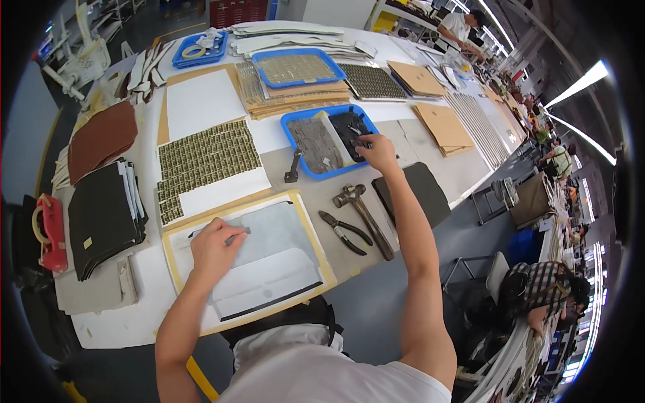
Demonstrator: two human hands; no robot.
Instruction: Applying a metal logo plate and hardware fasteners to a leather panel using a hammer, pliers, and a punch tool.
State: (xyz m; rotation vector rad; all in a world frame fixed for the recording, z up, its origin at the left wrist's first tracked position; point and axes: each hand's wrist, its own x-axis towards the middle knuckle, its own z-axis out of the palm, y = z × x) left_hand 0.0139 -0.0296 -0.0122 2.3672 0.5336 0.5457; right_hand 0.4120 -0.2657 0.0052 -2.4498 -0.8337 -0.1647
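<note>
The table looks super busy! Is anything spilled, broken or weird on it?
Nothing on the table looks clearly spilled or broken. One small thing stands out: a pale bit among the grey pieces in the nearest blue tray. It looks odd because it's lighter than they are. I can't tell what it is.

- Left hand [213, 247] pinches a small grey piece [239, 236] over a yellow-bordered panel [279, 225].
- Right hand [380, 153] is at the black pieces [345, 126] in a blue tray [339, 172], grip unclear.
- Pliers [343, 231] lie beside a hammer [369, 223] on the worktop [127, 324].
</note>
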